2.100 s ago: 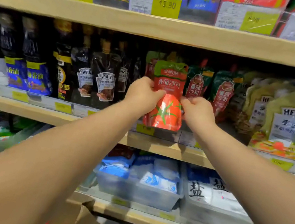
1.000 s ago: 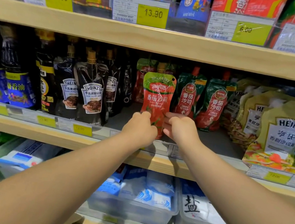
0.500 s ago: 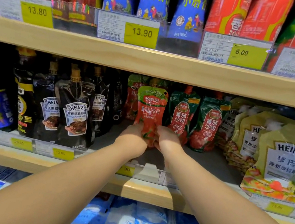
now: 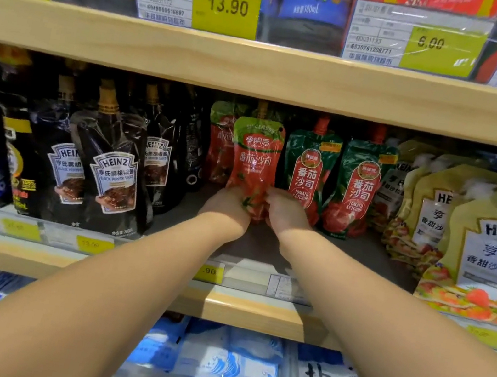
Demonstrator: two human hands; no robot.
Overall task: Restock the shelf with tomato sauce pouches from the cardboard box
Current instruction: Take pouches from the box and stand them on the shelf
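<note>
Both hands grip the bottom of 1 red tomato sauce pouch (image 4: 255,159): the left hand (image 4: 226,209) and right hand (image 4: 286,212) pinch it upright on the middle shelf (image 4: 252,312), just beside 2 green ketchup pouches (image 4: 308,172).

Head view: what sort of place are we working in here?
Most likely a grocery store aisle. Wooden shelves carry yellow price tags, with rows of Heinz sauce pouches facing out. Both hands, left hand and right hand, hold a tomato sauce pouch.
</note>
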